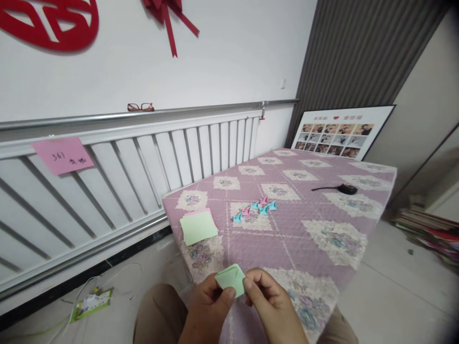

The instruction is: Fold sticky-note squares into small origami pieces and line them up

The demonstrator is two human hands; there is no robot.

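Note:
A folded piece of light green paper (230, 279) is held up over the near edge of the table, between both hands. My left hand (211, 303) pinches its left and lower side, the thumb lying on the front. At the paper's right corner, my right hand (267, 298) closes thumb and fingers on it. Beyond them lies a stack of square sheets (199, 228), light green on top with pink showing beneath. Several small folded paper shapes (255, 205), blue and pink, sit in a cluster to the right of the stack.
A patterned purple cloth (251, 248) covers the table. A black object with a strap (347, 189) lies at its right. A white radiator (201, 148) with a pink note (63, 155) runs along the left. A power strip (92, 304) is on the floor, and a photo board (340, 131) stands behind.

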